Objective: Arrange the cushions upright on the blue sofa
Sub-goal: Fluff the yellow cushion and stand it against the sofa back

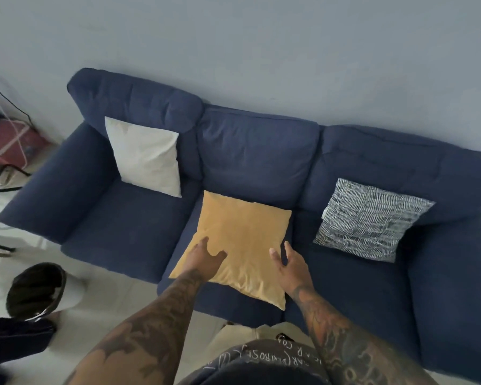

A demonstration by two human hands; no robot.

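On the middle seat of the blue sofa (258, 154) there's a yellow cushion (242, 245) lying flat, one corner hanging a bit over the front edge. The left hand (206, 257) rests on its near-left part, fingers spread and relaxed, so that grip is apart, not clamped on anything. The right hand (289, 262) sits at the cushion's right edge, fingers straight, also not gripping. A white cushion (146, 157) leans up against the left backrest, and a black-and-white patterned cushion (367, 218) leans on the right backrest. A dark bin (35, 290) stands on the floor to the left.
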